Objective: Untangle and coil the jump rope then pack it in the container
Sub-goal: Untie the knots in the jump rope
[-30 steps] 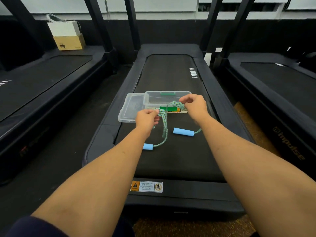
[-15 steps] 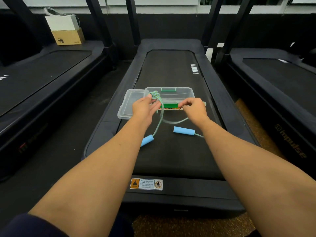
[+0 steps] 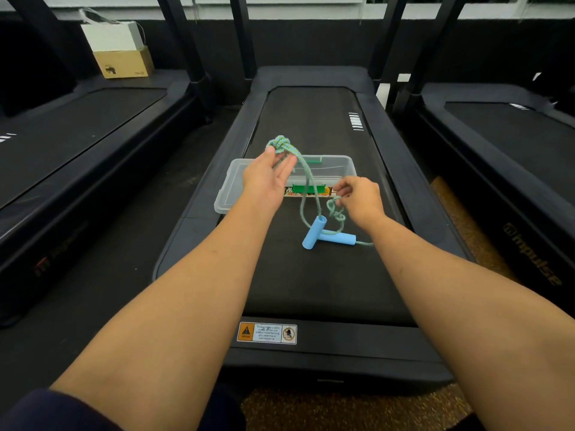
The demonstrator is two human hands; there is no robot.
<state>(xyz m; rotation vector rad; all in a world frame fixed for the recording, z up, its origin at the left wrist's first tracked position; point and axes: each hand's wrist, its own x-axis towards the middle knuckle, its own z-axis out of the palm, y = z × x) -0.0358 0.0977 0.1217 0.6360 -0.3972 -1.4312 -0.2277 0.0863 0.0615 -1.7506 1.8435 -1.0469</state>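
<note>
jump rope (image 3: 308,174): soft, light cord. left hand (image 3: 267,179) carries the knot (image 3: 280,144) on nearly straight fingers; right hand (image 3: 357,199) pinches a loose strand. best hold judged beside the knot.

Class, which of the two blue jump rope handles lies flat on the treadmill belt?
The handle farther right lies flat on the treadmill belt. The other handle stands tilted across its end, hung from rope running up to the left hand.
</note>
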